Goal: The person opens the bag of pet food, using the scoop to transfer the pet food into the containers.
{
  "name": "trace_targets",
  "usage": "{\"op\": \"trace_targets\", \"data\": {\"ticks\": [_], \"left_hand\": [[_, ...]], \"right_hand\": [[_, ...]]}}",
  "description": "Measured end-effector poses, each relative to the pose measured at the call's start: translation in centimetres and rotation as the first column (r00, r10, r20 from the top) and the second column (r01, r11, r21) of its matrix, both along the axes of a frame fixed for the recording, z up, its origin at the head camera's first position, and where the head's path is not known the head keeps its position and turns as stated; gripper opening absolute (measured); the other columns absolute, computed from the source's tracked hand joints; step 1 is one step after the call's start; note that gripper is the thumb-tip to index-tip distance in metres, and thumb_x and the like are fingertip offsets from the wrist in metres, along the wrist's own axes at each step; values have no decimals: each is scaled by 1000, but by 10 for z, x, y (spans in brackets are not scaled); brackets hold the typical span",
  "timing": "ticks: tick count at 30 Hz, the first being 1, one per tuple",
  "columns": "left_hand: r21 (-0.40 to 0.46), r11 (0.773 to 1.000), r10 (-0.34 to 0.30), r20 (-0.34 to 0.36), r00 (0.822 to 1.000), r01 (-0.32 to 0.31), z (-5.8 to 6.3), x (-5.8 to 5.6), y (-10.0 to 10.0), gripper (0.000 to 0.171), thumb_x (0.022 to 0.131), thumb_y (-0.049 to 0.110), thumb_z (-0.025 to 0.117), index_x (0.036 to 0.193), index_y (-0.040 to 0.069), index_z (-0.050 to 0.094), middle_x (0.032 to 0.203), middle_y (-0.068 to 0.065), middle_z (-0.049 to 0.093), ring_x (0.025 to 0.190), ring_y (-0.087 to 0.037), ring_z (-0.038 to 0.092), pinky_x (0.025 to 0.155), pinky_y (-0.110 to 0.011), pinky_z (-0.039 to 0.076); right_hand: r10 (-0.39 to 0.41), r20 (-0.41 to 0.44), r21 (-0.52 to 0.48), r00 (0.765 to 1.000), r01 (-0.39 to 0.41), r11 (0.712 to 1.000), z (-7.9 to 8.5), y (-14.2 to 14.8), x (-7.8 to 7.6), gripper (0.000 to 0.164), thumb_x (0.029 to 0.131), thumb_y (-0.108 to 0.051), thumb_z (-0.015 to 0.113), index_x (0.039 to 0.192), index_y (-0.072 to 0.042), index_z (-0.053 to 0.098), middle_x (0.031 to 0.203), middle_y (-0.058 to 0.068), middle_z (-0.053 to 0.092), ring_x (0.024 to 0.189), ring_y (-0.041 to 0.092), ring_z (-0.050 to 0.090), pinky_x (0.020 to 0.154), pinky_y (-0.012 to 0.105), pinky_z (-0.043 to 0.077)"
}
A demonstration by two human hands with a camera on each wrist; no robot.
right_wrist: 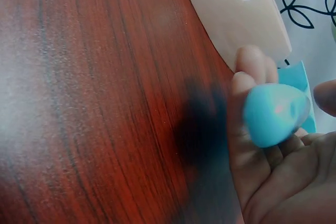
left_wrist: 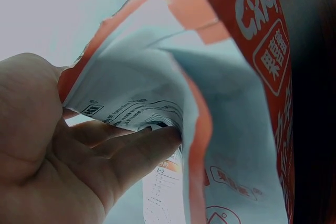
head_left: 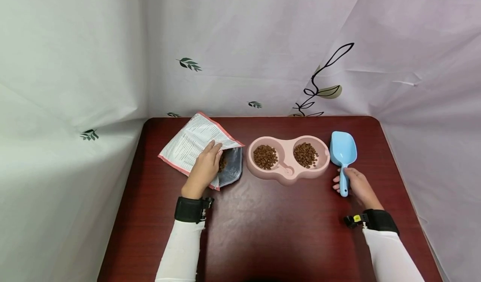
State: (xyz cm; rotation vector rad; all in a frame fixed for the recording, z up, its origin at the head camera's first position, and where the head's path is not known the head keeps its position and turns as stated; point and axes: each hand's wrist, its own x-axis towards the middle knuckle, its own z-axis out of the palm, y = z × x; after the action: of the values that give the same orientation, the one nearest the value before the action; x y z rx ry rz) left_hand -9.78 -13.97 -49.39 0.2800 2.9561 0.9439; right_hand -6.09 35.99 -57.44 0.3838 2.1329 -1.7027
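Note:
My left hand [head_left: 204,165] is at the open end of a white pet food bag [head_left: 191,144] with red edging, lying on the left of the table. The left wrist view shows the bag's edge [left_wrist: 84,74] between thumb and fingers. Brown kibble [head_left: 222,164] shows beside the fingertips, at a grey part of the bag. On the right, my right hand [head_left: 357,185] holds a light blue scoop [head_left: 343,146] by its handle. In the right wrist view the handle end [right_wrist: 273,114] lies across the fingers. The inside of the scoop shows no kibble.
A pink double bowl [head_left: 287,148] stands between the hands, with kibble [head_left: 265,157] in the left bowl and more kibble [head_left: 305,154] in the right one. The dark red table [head_left: 270,215] has white patterned cloth [head_left: 248,44] behind it and at its sides.

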Motion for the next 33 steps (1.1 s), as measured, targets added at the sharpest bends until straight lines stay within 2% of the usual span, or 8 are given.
{"op": "trace_targets", "data": {"ticks": [6, 9, 14, 19, 22, 26, 29, 33], "left_hand": [[3, 1000, -2, 11, 1000, 2, 1, 1, 1, 43, 113, 23, 43, 146, 0, 56, 156, -31, 43, 144, -43, 46, 113, -55, 44], [3, 1000, -6, 9, 1000, 6, 3, 1, 0, 42, 113, 23, 44, 145, -1, 56, 156, -31, 43, 144, -44, 46, 113, -56, 44], [1, 1000, -12, 21, 1000, 12, 5, -1, -1, 42, 113, 23, 44, 145, -1, 56, 156, -31, 43, 143, -44, 46, 113, -55, 44], [-6, 1000, -15, 36, 999, 15, 5, -1, 0, 42, 113, 22, 43, 146, -1, 55, 157, -32, 41, 144, -44, 46, 113, -55, 44], [-18, 1000, -14, 32, 999, 14, 6, 0, 1, 42, 113, 21, 43, 146, -2, 55, 157, -32, 41, 144, -45, 45, 114, -56, 43], [-36, 999, -14, 15, 1000, 15, 9, 1, 1, 41, 113, 21, 43, 145, -2, 56, 155, -32, 44, 142, -48, 46, 112, -59, 43], [-52, 999, -15, -7, 1000, 14, 11, 3, 0, 40, 112, 19, 44, 143, -2, 58, 153, -31, 47, 139, -48, 49, 110, -58, 46], [-45, 999, -27, -21, 999, 26, 16, 6, -3, 38, 112, 17, 45, 141, -3, 59, 150, -30, 50, 138, -44, 52, 107, -55, 49]], "right_hand": [[17, 19, 35, 1000, -18, 999, 4, -3, 4, 57, 114, -35, 24, 141, 15, 29, 98, -1, 73, 84, 9, 75, 76, 30, 62], [25, 6, 178, 1000, -26, 984, 9, -4, 6, 59, 114, -36, 24, 142, 15, 30, 112, 16, 69, 93, 14, 71, 78, 28, 58], [-9, -39, 505, 999, 28, 863, 24, -7, 12, 62, 111, -42, 26, 145, 9, 39, 129, 31, 53, 110, 38, 54, 84, 44, 46], [-51, -181, 584, 982, 149, 798, 43, -20, 18, 57, 111, -38, 30, 144, 6, 44, 137, 33, 50, 119, 46, 50, 89, 59, 42], [-48, -286, 572, 957, 210, 793, 56, -32, 20, 51, 111, -33, 35, 142, 5, 49, 138, 30, 51, 121, 43, 51, 89, 57, 43], [-15, -411, 546, 911, 259, 797, 68, -53, 21, 38, 109, -21, 42, 136, 1, 57, 131, 24, 58, 114, 34, 56, 85, 37, 43], [60, -503, 541, 862, 260, 800, 67, -68, 21, 30, 105, -10, 46, 128, 1, 61, 123, 21, 61, 106, 30, 58, 81, 28, 39], [159, -584, 527, 796, 222, 821, 58, -88, 18, 29, 96, 4, 50, 122, 3, 64, 116, 20, 63, 102, 32, 59, 83, 29, 39]]}}
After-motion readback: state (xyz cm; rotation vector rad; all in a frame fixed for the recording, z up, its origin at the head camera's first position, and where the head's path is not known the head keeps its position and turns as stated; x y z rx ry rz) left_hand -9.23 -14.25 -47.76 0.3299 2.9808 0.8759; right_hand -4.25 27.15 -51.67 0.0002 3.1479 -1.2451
